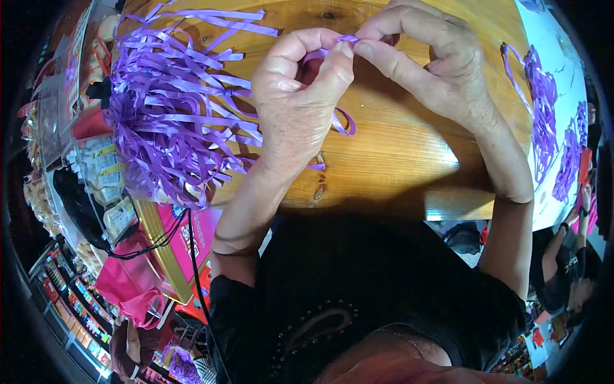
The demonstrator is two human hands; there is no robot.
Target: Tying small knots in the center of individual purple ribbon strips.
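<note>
Above the wooden table (pixel 396 157), my left hand (pixel 297 96) and my right hand (pixel 438 67) meet, thumbs and index fingers pinching a narrow purple ribbon (pixel 347 39). Between the fingertips the ribbon is bunched or folded small; whether it is knotted I cannot make out. A loose loop of it hangs below my left hand and shows beside the wrist. To the left of that hand lies a big tangled heap of purple ribbons (pixel 166 109), strips fanning out over the wood toward my left forearm.
A white table (pixel 563 70) adjoins on the right, bearing bunches of purple ribbon (pixel 545 102). Another person's arm (pixel 555 256) is beyond it. At left stand clear bins of packets (pixel 105 173), a pink bag (pixel 134 285) and a dark hanging cord (pixel 192 256).
</note>
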